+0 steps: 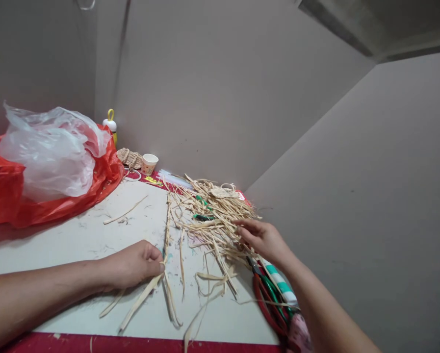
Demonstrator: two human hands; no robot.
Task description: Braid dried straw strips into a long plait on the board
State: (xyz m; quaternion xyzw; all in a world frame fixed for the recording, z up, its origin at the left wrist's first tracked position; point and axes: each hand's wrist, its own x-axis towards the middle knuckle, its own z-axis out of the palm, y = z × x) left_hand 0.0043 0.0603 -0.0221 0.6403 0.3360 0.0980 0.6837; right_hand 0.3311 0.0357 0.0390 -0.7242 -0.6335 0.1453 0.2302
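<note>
My left hand (137, 264) is closed in a pinch on the lower end of a straw braid (167, 220), which runs away from me along the white board. Several loose strands (141, 301) fan out below those fingers toward the board's front edge. On the right, my right hand (262, 240) is at the near right side of a heap of dry straw strands (220, 211). Its thumb and forefinger come together on strands there; the exact grip is partly hidden.
Red-handled scissors (262, 299) and a green-and-white striped item (280, 282) lie under my right forearm. A red bag (6, 196) with clear plastic (54, 152) stands left. Behind are a paper cup (149, 164), a woven piece (129, 158) and a yellow-topped bottle (110, 125). Walls close in behind and right.
</note>
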